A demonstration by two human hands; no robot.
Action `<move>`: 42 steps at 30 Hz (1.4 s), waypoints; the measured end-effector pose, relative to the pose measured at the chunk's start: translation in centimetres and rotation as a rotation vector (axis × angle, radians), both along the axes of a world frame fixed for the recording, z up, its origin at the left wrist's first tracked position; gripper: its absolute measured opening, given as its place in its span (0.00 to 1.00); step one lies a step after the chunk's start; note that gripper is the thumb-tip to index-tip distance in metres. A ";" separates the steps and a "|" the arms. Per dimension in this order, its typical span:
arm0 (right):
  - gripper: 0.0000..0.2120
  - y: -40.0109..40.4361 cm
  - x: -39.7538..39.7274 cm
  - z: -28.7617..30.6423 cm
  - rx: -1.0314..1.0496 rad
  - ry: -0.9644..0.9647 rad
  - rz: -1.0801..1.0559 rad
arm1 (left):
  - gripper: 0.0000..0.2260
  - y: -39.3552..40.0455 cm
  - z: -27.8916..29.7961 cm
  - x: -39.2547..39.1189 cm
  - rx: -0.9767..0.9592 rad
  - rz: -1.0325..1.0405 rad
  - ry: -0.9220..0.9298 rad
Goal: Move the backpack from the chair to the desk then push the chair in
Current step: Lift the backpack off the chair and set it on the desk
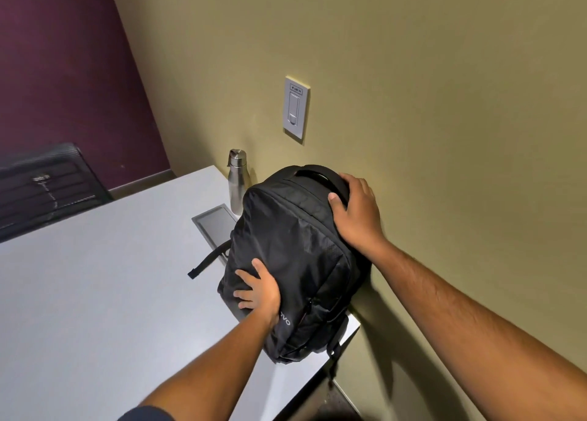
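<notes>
Desk (95, 293) bears backpack (295, 246) under both hands.

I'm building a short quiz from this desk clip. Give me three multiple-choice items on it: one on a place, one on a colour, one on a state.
1. Where is the black backpack?
A. on the grey desk, against the wall
B. on a chair seat
C. on the floor

2. What colour is the water bottle behind the backpack?
A. red
B. silver
C. blue

3. What are the hands doing?
A. both hanging free above the desk
B. one holding the bottle
C. both resting on the backpack

Answers:
1 A, its base sits on the desktop near the corner and its back is by the wall.
2 B, it is bare metal with a metal cap.
3 C, the left hand lies flat on the front panel and the right hand covers the top by the carry handle.
</notes>
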State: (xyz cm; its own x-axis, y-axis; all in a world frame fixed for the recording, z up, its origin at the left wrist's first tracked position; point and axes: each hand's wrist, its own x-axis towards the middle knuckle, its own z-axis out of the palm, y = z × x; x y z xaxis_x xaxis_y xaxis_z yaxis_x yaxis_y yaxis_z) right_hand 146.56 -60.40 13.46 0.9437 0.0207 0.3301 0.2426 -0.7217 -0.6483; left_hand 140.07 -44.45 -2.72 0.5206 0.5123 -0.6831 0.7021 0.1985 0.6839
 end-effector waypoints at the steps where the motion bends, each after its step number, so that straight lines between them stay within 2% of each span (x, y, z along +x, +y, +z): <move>1: 0.24 -0.2 -0.2 0.0 -0.007 -0.006 0.007 | 0.35 0.0 0.0 0.3 0.002 -0.002 0.003; 8: 0.25 -0.3 0.0 0.5 -0.034 -0.036 0.000 | 0.36 -0.6 0.8 2.5 -0.035 -0.088 -0.030; 17: 0.26 -0.3 0.1 0.4 -0.087 -0.035 -0.002 | 0.38 1.4 0.1 0.6 -0.034 -0.136 -0.111; 27: 0.30 -0.7 -1.4 0.3 -0.131 0.005 -0.021 | 0.36 2.0 3.2 -0.3 0.087 -0.189 -0.284; 32: 0.31 -2.0 -3.2 -0.1 -0.171 0.004 -0.009 | 0.35 2.3 5.5 -1.1 0.232 -0.311 -0.429; 35: 0.30 -2.7 -4.8 -0.2 -0.199 -0.003 -0.002 | 0.34 2.5 7.3 -2.4 0.447 -0.463 -0.485; 39: 0.30 -3.6 -6.7 -0.1 -0.247 0.004 0.026 | 0.36 2.4 9.6 -4.1 0.708 -0.669 -0.469; 42: 0.32 -4.6 -8.3 -0.1 -0.287 -0.004 0.066 | 0.37 1.1 11.4 -6.0 0.841 -0.728 -0.449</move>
